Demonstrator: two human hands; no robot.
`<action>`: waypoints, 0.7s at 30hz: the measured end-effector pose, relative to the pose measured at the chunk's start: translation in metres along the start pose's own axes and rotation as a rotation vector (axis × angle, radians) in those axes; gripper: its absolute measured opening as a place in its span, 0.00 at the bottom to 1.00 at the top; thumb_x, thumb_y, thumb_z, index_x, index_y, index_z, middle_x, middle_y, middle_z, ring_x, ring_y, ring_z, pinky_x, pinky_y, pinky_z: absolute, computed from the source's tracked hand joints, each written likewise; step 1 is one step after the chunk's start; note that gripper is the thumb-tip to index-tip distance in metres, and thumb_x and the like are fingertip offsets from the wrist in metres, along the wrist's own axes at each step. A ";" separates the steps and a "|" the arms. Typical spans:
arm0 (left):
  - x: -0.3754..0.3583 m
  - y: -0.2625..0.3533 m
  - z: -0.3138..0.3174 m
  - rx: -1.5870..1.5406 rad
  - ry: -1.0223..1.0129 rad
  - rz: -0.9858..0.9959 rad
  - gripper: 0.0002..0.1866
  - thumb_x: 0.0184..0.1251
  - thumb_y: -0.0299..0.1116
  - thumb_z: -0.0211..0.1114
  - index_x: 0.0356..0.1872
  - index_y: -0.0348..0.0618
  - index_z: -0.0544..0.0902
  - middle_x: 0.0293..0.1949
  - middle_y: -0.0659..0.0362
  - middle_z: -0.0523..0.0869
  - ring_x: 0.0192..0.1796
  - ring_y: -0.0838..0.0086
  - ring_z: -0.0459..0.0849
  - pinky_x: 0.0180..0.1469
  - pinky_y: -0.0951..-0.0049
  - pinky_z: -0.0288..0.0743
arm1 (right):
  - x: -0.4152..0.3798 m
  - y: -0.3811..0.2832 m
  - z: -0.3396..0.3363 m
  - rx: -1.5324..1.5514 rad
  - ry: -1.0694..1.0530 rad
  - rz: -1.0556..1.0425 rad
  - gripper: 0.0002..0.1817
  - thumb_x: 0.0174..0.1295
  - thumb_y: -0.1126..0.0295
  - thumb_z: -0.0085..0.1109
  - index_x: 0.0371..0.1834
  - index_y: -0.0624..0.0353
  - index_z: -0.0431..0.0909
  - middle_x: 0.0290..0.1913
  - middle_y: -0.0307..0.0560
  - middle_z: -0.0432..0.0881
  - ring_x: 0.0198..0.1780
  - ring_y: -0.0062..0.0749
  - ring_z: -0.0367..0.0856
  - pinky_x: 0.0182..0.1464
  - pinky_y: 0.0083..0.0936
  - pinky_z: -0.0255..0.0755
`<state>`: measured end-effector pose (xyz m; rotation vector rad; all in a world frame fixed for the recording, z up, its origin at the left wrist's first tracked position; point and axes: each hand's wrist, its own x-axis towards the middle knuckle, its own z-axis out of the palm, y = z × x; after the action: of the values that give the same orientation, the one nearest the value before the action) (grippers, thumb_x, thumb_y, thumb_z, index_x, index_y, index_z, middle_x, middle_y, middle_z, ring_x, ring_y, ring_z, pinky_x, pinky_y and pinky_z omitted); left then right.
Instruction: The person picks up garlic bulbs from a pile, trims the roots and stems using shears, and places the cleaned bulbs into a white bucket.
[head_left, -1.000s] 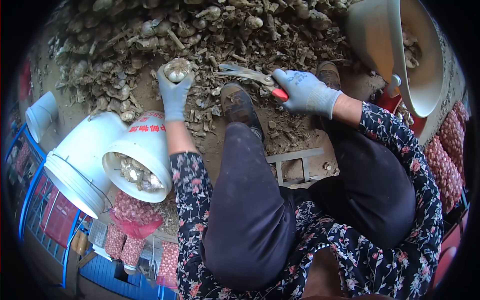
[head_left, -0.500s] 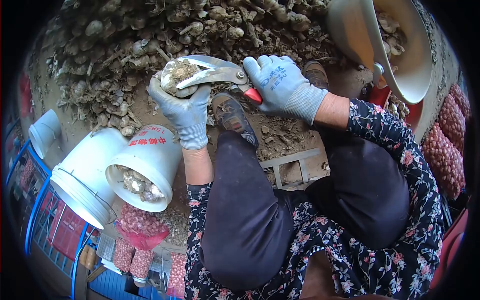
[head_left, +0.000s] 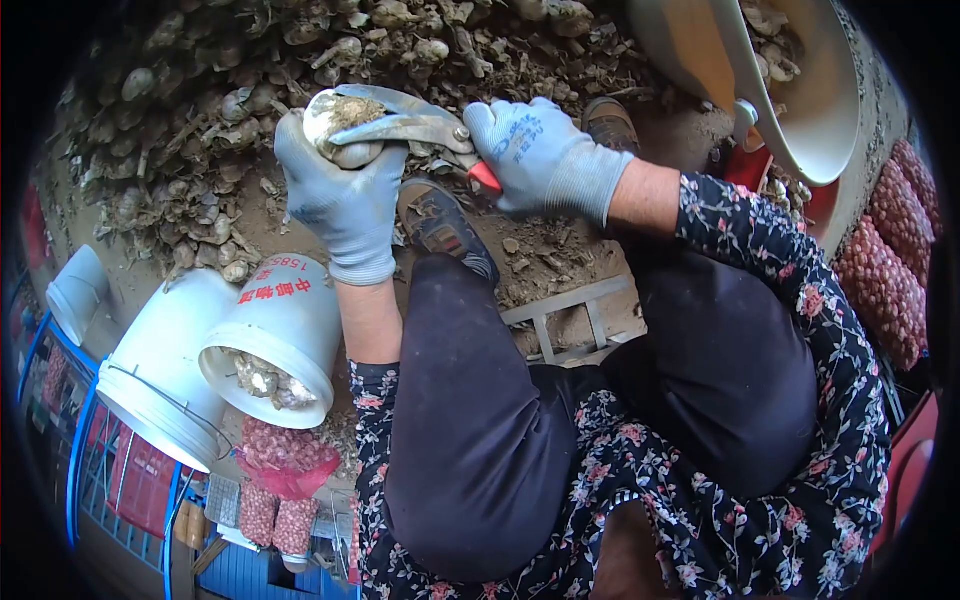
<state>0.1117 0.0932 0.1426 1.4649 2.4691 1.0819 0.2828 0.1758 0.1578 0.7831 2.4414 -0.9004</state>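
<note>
My left hand (head_left: 345, 210), in a grey-blue glove, is closed around a garlic bulb (head_left: 322, 122), with its brown root tuft facing the shears. In my right hand (head_left: 545, 160), also gloved, is a pair of pruning shears (head_left: 415, 128) with red handles. Their two metal blades are parted and lie on either side of the root tuft, the lower one across the bulb's face. My right palm hides most of the handles.
A heap of garlic with dry stalks (head_left: 150, 190) spreads beyond my hands. White buckets (head_left: 175, 350) lie at left, one holding bulbs (head_left: 265, 380). A large pale tub (head_left: 830, 110) tilts at upper right. Filled mesh sacks (head_left: 880, 290) stand at right; a metal frame (head_left: 590, 300) lies between my legs.
Both hands, with the bulb and shears, appear slightly farther left and higher; the whole view has shifted too. The blades remain around the root tuft.
</note>
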 end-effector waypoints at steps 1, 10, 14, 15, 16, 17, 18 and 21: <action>0.000 -0.001 -0.002 -0.066 -0.097 -0.044 0.41 0.34 0.37 0.83 0.52 0.37 0.70 0.42 0.50 0.82 0.41 0.63 0.85 0.45 0.70 0.80 | 0.000 0.004 0.002 -0.002 -0.016 -0.016 0.27 0.55 0.56 0.61 0.50 0.66 0.66 0.41 0.57 0.80 0.47 0.47 0.81 0.48 0.39 0.73; -0.013 -0.028 -0.028 -1.116 -0.543 -0.536 0.36 0.40 0.24 0.75 0.56 0.36 0.70 0.49 0.54 0.80 0.46 0.73 0.82 0.48 0.74 0.79 | -0.004 0.028 -0.003 0.174 -0.160 0.025 0.23 0.52 0.64 0.61 0.46 0.65 0.66 0.35 0.62 0.81 0.42 0.51 0.82 0.46 0.41 0.75; -0.017 -0.034 -0.029 -0.850 -0.446 -0.568 0.36 0.41 0.23 0.75 0.57 0.39 0.70 0.49 0.55 0.78 0.47 0.73 0.81 0.51 0.74 0.78 | -0.019 0.038 0.007 0.166 -0.073 0.076 0.21 0.54 0.65 0.59 0.46 0.64 0.66 0.36 0.61 0.81 0.44 0.53 0.82 0.47 0.42 0.75; -0.017 -0.034 -0.028 -0.777 -0.449 -0.515 0.37 0.41 0.24 0.75 0.57 0.38 0.69 0.49 0.55 0.78 0.48 0.73 0.80 0.52 0.74 0.77 | -0.021 0.038 0.012 0.160 0.014 0.018 0.22 0.54 0.64 0.60 0.47 0.63 0.66 0.38 0.61 0.80 0.45 0.52 0.81 0.47 0.42 0.74; -0.018 -0.032 -0.026 -0.780 -0.443 -0.512 0.37 0.41 0.24 0.75 0.57 0.38 0.69 0.49 0.55 0.78 0.48 0.73 0.80 0.52 0.74 0.77 | -0.024 0.033 0.012 0.161 0.095 -0.038 0.22 0.54 0.63 0.60 0.48 0.63 0.66 0.40 0.60 0.79 0.46 0.52 0.81 0.47 0.42 0.74; -0.021 -0.029 -0.026 -0.760 -0.440 -0.532 0.37 0.41 0.24 0.76 0.57 0.37 0.68 0.49 0.55 0.77 0.48 0.73 0.80 0.51 0.74 0.77 | -0.026 0.029 0.008 0.118 0.103 -0.057 0.25 0.54 0.60 0.61 0.50 0.61 0.66 0.43 0.58 0.77 0.47 0.51 0.80 0.48 0.42 0.73; -0.022 -0.027 -0.025 -0.741 -0.439 -0.547 0.37 0.42 0.25 0.76 0.57 0.37 0.67 0.49 0.55 0.77 0.48 0.74 0.80 0.51 0.74 0.77 | -0.025 0.026 0.007 0.121 0.106 -0.050 0.25 0.54 0.60 0.61 0.50 0.61 0.66 0.43 0.58 0.77 0.47 0.51 0.80 0.48 0.42 0.73; -0.023 -0.020 -0.026 -0.693 -0.473 -0.518 0.39 0.41 0.26 0.78 0.57 0.37 0.66 0.48 0.54 0.77 0.48 0.74 0.80 0.51 0.75 0.77 | -0.020 0.018 0.002 -0.130 0.133 -0.086 0.26 0.54 0.58 0.63 0.50 0.61 0.66 0.45 0.55 0.77 0.46 0.48 0.79 0.51 0.43 0.70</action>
<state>0.0987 0.0551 0.1438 0.7090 1.7258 1.1325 0.3101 0.1786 0.1592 0.7177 2.6367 -0.7324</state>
